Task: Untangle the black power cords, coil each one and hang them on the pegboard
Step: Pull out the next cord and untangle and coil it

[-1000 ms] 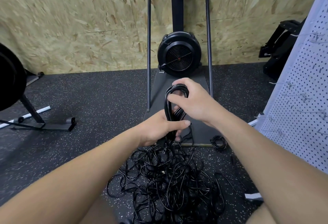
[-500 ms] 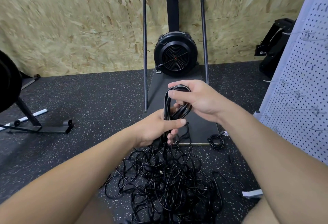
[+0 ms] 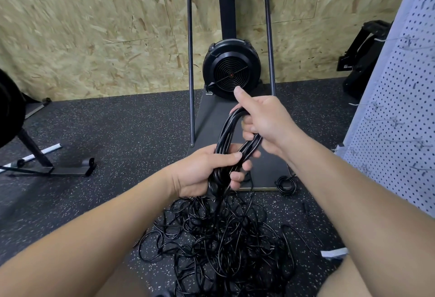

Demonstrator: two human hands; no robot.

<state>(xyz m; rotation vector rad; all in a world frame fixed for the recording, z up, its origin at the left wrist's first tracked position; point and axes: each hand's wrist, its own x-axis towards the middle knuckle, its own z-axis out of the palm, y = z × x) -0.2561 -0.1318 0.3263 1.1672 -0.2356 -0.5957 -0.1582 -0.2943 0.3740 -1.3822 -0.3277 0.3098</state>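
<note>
A coil of black power cord stands upright between my hands. My left hand grips its lower part, thumb across the strands. My right hand holds the top loop, fingers curled through it and index finger pointing up. From the coil, cord runs down into a large tangle of black cords on the floor in front of me. A small finished coil lies on the floor to the right. The white pegboard with metal hooks stands at the right edge.
A black fan machine on a dark platform with a tube frame stands straight ahead against the chipboard wall. A black stand's base is on the left floor. A black object sits behind the pegboard. A white strip lies lower right.
My right hand has shifted on the coil's top loop and its index finger now points up. The left hand keeps its grip. The view has tilted slightly.
</note>
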